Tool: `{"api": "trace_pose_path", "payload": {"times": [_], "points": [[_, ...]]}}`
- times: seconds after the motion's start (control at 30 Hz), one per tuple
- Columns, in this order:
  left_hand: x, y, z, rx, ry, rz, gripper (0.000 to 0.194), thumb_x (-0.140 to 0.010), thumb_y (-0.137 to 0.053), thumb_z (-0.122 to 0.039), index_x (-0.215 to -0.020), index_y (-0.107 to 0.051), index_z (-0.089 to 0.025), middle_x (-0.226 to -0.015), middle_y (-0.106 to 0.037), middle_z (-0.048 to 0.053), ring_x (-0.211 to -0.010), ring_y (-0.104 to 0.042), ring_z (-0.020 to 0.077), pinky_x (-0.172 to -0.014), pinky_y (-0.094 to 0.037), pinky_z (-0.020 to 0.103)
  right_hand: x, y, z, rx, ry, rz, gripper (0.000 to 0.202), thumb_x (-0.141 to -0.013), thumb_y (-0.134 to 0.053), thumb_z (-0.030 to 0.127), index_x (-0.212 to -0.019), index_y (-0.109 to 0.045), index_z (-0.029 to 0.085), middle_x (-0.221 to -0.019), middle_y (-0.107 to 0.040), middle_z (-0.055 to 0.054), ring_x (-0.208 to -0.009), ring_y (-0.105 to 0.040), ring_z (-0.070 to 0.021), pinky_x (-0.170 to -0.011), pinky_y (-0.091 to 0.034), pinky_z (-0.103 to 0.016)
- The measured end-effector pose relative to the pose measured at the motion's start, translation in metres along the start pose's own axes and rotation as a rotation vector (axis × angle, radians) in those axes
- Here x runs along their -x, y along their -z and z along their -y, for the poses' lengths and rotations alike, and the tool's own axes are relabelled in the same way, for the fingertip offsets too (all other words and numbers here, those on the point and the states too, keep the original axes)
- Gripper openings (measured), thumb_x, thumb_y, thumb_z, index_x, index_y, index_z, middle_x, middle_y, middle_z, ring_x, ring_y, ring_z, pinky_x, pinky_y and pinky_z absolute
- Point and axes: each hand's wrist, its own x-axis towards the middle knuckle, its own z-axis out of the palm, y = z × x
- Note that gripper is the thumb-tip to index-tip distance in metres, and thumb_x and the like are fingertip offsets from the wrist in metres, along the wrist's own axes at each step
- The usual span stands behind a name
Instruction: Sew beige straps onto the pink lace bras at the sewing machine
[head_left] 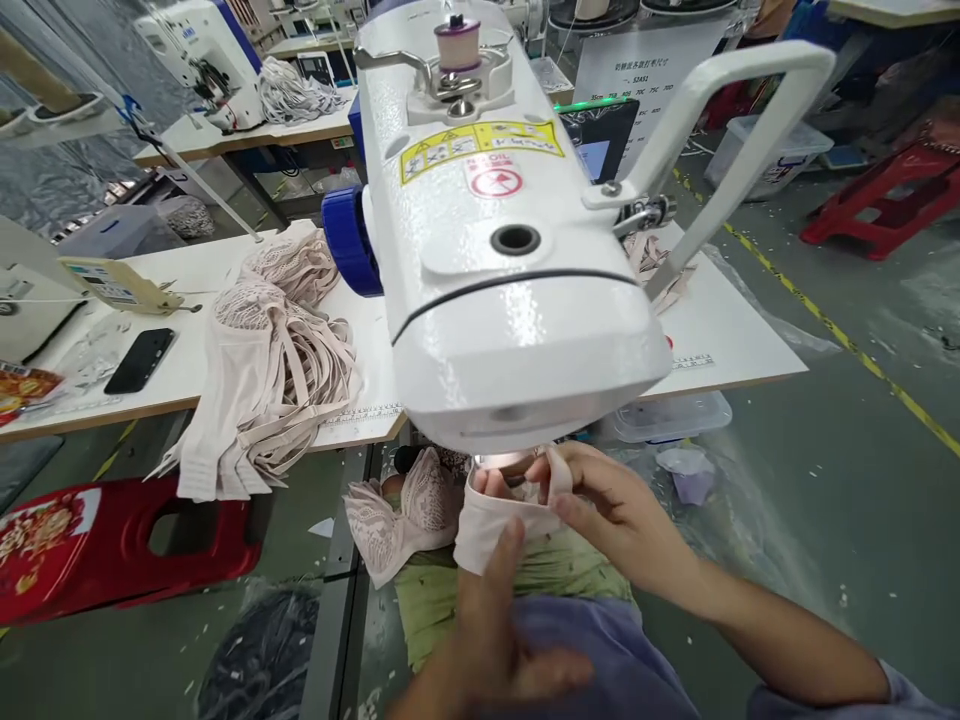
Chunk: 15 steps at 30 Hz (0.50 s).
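Note:
A white sewing machine head (525, 330) fills the upper middle of the view. Just below its front end, a pale pink lace bra (409, 515) hangs over the person's lap, its band (487, 525) stretched between both hands. My right hand (615, 510) pinches the band's strap at the right, close under the machine. My left hand (499, 620) is at the band from below, thumb over its outer face and some fingertips behind its upper edge; part of this hand is blurred. The needle area is hidden by the machine head.
A pile of pale pink bras (262, 350) hangs over the front edge of the white table (375, 350) at the left. A black phone (140, 361) lies farther left. Red stools stand at lower left (127, 545) and upper right (889, 190). A white thread guard (750, 140) rises at the right.

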Motion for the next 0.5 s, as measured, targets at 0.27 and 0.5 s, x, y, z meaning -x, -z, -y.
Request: {"api": "trace_pose_path", "payload": {"times": [0.27, 0.5], "points": [[-0.012, 0.003, -0.014, -0.397, -0.632, 0.002, 0.099, -0.079, -0.067, -0.061, -0.157, -0.017, -0.027, -0.162, -0.022, 0.017, -0.149, -0.014, 0.0430, -0.117, -0.020, 0.061, 0.012, -0.015, -0.019, 0.012, -0.037, -0.108, 0.025, -0.093, -0.054, 0.041, -0.099, -0.067, 0.021, -0.104, -0.068, -0.011, -0.090, -0.066, -0.0210, -0.071, -0.054, -0.028], [-0.060, 0.009, -0.051, -1.030, -0.614, -0.119, 0.066, -0.092, -0.058, -0.037, -0.147, -0.036, -0.011, -0.128, -0.064, 0.020, -0.123, -0.057, 0.0334, -0.099, -0.050, 0.044, -0.050, -0.012, -0.046, 0.091, -0.086, -0.287, 0.012, -0.075, -0.061, 0.029, -0.083, -0.060, 0.021, -0.097, -0.064, -0.006, -0.078, -0.058, -0.0183, -0.073, -0.051, -0.032]]}}
